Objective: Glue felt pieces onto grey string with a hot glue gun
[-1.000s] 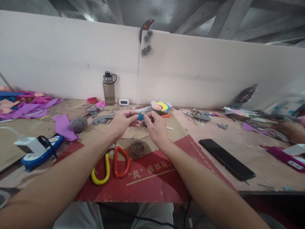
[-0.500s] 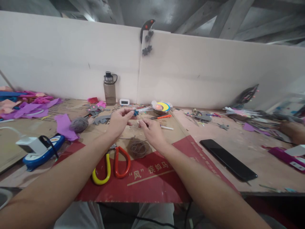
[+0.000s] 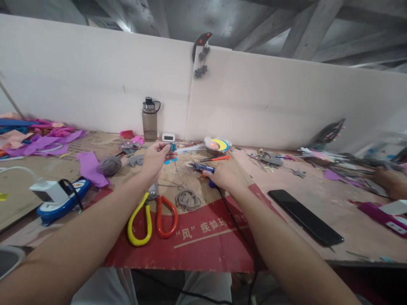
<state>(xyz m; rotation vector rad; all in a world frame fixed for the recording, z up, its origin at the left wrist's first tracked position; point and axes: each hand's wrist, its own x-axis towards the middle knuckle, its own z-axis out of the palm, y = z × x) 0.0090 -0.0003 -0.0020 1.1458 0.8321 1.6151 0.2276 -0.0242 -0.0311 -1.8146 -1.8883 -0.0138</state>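
My left hand (image 3: 154,158) is raised a little above the table and pinches a small blue felt piece (image 3: 172,147) between its fingertips. To its right my right hand (image 3: 222,175) is closed around a blue glue gun (image 3: 201,168) that lies low over the cardboard, its nozzle pointing left and its black cord running back under my arm. A coil of grey thread (image 3: 188,199) lies on the red sheet between my arms. Scissors (image 3: 152,216) with one yellow and one red handle lie below my left hand.
A black phone (image 3: 305,217) lies right of my right arm. A water bottle (image 3: 149,120) and a small white clock (image 3: 168,137) stand by the white wall. Purple felt scraps (image 3: 89,166) and a blue-white device (image 3: 60,199) are at left. Another person's hand (image 3: 389,180) is at far right.
My hands parted. The left hand kept the blue piece and lifted it leftward. The right hand moved right and closed on the glue gun, which was not in its grip before.
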